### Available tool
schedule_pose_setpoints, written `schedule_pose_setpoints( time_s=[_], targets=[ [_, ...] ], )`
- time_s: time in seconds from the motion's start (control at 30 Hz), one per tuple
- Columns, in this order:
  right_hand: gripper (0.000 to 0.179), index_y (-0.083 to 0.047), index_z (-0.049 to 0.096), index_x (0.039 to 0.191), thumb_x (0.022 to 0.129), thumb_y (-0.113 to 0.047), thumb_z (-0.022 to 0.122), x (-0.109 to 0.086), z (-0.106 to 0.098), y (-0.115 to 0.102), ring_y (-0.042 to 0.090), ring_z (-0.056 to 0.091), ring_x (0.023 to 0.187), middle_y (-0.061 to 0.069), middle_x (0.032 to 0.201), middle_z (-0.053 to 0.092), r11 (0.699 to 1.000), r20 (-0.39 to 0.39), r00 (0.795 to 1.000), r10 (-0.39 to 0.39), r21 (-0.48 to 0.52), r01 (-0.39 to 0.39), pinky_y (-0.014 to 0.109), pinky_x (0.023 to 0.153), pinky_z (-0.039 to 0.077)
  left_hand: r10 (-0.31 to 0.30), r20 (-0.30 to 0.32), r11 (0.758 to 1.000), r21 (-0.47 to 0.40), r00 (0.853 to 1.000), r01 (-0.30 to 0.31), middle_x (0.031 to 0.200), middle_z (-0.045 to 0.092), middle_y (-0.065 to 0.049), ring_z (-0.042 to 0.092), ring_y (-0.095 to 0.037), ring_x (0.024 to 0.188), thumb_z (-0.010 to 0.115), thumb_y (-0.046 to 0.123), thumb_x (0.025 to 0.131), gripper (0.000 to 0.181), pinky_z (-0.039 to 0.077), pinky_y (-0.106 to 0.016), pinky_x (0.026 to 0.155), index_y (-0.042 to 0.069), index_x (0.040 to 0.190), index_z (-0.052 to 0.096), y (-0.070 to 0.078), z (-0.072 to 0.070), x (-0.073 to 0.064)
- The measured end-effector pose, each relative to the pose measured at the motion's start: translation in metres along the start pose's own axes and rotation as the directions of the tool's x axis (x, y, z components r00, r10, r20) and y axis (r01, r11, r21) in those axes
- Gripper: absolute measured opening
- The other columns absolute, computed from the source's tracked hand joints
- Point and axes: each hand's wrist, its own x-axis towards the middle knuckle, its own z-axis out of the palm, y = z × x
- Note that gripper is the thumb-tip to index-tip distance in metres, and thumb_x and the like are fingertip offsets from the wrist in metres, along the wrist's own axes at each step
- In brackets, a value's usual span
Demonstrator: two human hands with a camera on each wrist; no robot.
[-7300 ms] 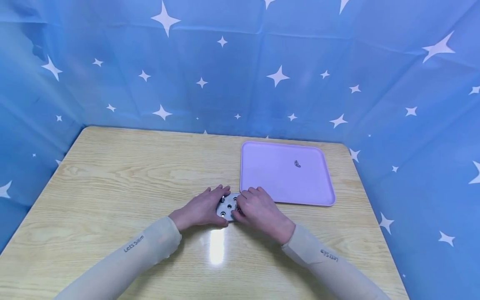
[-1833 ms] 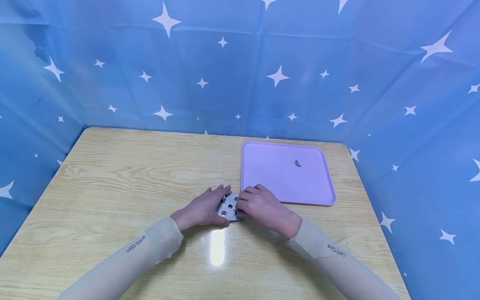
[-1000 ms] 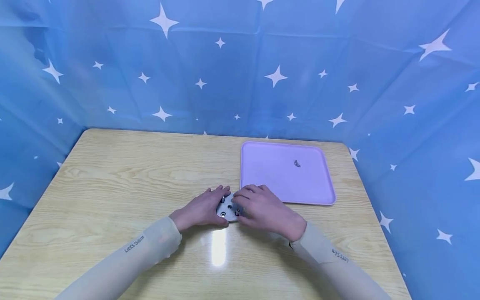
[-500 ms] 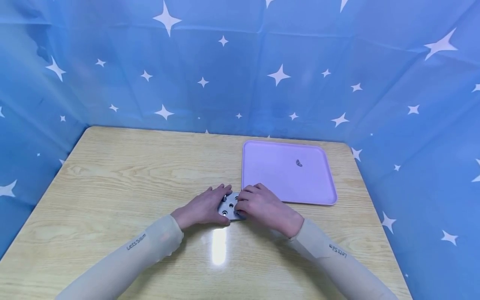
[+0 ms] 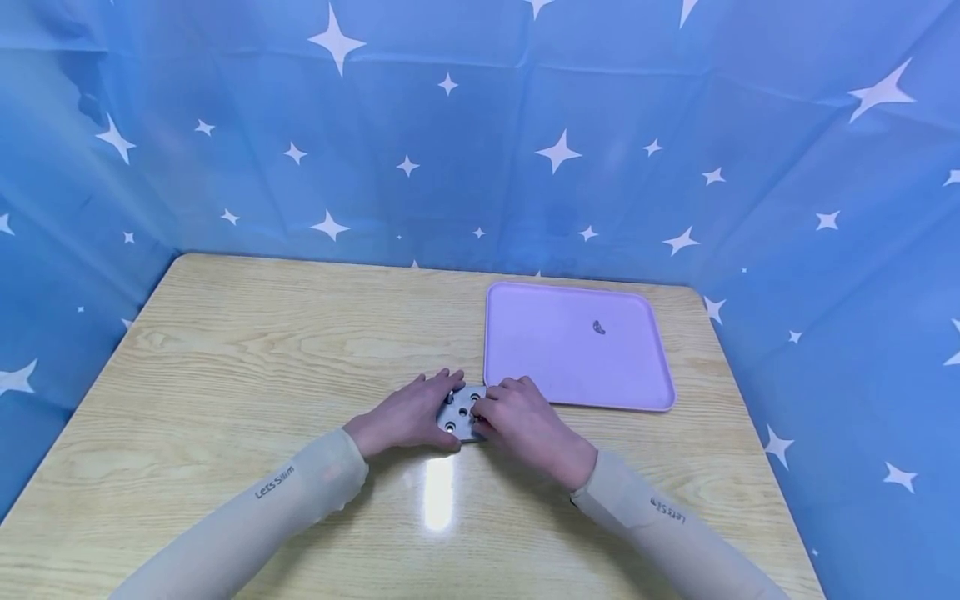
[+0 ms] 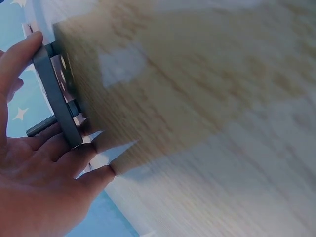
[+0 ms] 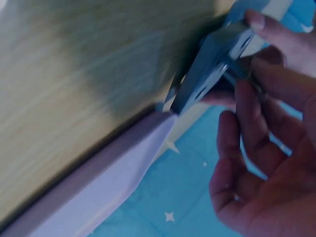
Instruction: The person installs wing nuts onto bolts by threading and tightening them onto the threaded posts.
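A grey metal plate (image 5: 462, 412) with several holes stands on bolt heads over the table. My left hand (image 5: 411, 414) grips it by its opposite edges, thumb at the near side and fingers at the far side. Near those fingers a threaded bolt (image 6: 42, 126) sticks up through the plate, and a bolt head (image 6: 74, 107) shows beneath. My right hand (image 5: 525, 429) is at the plate's right side. Its thumb and fingertips pinch a small wing nut (image 7: 258, 88) on a second bolt (image 7: 236, 69); the fingers partly hide the nut.
A lilac tray (image 5: 577, 392) lies behind and right of the plate, its near left corner close to the plate. On it is a small dark metal piece (image 5: 598, 327). A blue curtain (image 5: 480, 167) with white stars hangs behind the wooden table (image 5: 300, 333).
My right fingers turn at the bolt: they spread off it a second ago, then pinched again, and the wrist has since rotated slightly. My left hand and the plate stay in place.
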Motion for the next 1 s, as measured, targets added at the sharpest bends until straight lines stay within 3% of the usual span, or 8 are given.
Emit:
schedule_pose_setpoints(
  time_s=[0.13, 0.2, 0.27, 0.37, 0.5, 0.6, 0.83, 1.0],
  targets=[
    [0.025, -0.016, 0.075, 0.095, 0.089, -0.04, 0.081, -0.002, -0.003, -0.001, 0.019, 0.059, 0.074, -0.003, 0.084, 0.07, 0.998, 0.013, 0.998, 0.055, 0.021, -0.055, 0.035, 0.065, 0.047, 0.008, 0.0, 1.0, 0.0, 1.0, -0.008, 0.161, 0.041, -0.017, 0.031, -0.035, 0.152, 0.091, 0.036, 0.074, 0.101, 0.021, -0.052, 0.126, 0.002, 0.156, 0.042, 0.0, 0.0, 0.0],
    [0.035, -0.015, 0.075, 0.106, 0.09, -0.046, 0.078, -0.003, -0.01, 0.003, 0.02, 0.063, 0.084, -0.001, 0.094, 0.072, 0.999, 0.049, 0.998, 0.04, 0.035, -0.042, 0.038, 0.072, 0.05, 0.008, 0.003, 1.0, 0.005, 1.0, -0.008, 0.161, 0.041, -0.017, 0.031, -0.034, 0.153, 0.092, 0.035, 0.074, 0.101, 0.021, -0.052, 0.126, 0.002, 0.155, 0.043, 0.001, -0.001, 0.001],
    [0.035, -0.015, 0.075, 0.116, 0.093, -0.041, 0.077, -0.004, -0.018, 0.01, 0.022, 0.065, 0.098, -0.001, 0.106, 0.073, 0.998, 0.089, 0.996, -0.011, 0.062, 0.006, 0.042, 0.081, 0.053, 0.009, 0.008, 1.0, 0.003, 1.0, -0.009, 0.161, 0.042, -0.017, 0.031, -0.034, 0.152, 0.092, 0.035, 0.073, 0.1, 0.022, -0.052, 0.126, 0.002, 0.155, 0.044, 0.001, -0.002, 0.001],
    [0.032, -0.019, 0.073, 0.125, 0.093, -0.019, 0.076, -0.003, -0.026, 0.018, 0.023, 0.061, 0.119, -0.004, 0.125, 0.071, 0.989, 0.134, 0.982, -0.136, 0.08, 0.126, 0.046, 0.091, 0.054, 0.001, 0.017, 1.0, 0.003, 1.0, -0.001, 0.161, 0.042, -0.017, 0.031, -0.034, 0.153, 0.092, 0.035, 0.074, 0.1, 0.023, -0.052, 0.125, 0.003, 0.155, 0.043, 0.001, -0.002, 0.002],
    [0.041, -0.022, 0.073, 0.127, 0.09, -0.007, 0.079, -0.002, -0.025, 0.023, 0.021, 0.057, 0.128, -0.008, 0.135, 0.067, 0.966, 0.182, 0.948, -0.259, 0.054, 0.254, 0.045, 0.094, 0.053, -0.005, 0.024, 1.0, 0.009, 1.0, 0.005, 0.161, 0.042, -0.017, 0.031, -0.034, 0.153, 0.091, 0.035, 0.076, 0.099, 0.023, -0.052, 0.126, 0.003, 0.156, 0.043, 0.002, -0.002, 0.002],
    [0.037, -0.023, 0.074, 0.124, 0.09, -0.011, 0.081, -0.001, -0.019, 0.023, 0.02, 0.059, 0.125, -0.009, 0.132, 0.068, 0.961, 0.176, 0.945, -0.275, 0.032, 0.273, 0.043, 0.094, 0.053, -0.002, 0.022, 1.0, 0.009, 1.0, 0.002, 0.161, 0.042, -0.018, 0.031, -0.034, 0.153, 0.091, 0.035, 0.076, 0.098, 0.023, -0.051, 0.126, 0.002, 0.155, 0.043, 0.001, -0.002, 0.002],
    [0.015, -0.024, 0.076, 0.106, 0.091, -0.025, 0.08, 0.003, -0.009, 0.021, 0.016, 0.063, 0.11, -0.009, 0.109, 0.073, 0.974, 0.085, 0.971, -0.222, -0.033, 0.226, 0.037, 0.086, 0.052, -0.021, 0.024, 1.0, 0.006, 0.999, 0.021, 0.162, 0.04, -0.016, 0.03, -0.032, 0.153, 0.091, 0.036, 0.076, 0.101, 0.022, -0.05, 0.126, 0.004, 0.157, 0.041, 0.0, -0.002, 0.001],
    [0.017, -0.018, 0.072, 0.093, 0.092, -0.034, 0.079, 0.005, 0.002, 0.017, 0.017, 0.064, 0.092, -0.004, 0.094, 0.072, 0.987, 0.052, 0.987, -0.151, -0.053, 0.153, 0.035, 0.076, 0.051, -0.019, 0.018, 1.0, 0.004, 1.0, 0.019, 0.161, 0.04, -0.017, 0.03, -0.033, 0.153, 0.091, 0.036, 0.074, 0.104, 0.021, -0.05, 0.126, 0.003, 0.158, 0.04, 0.0, -0.002, 0.001]
  ],
)
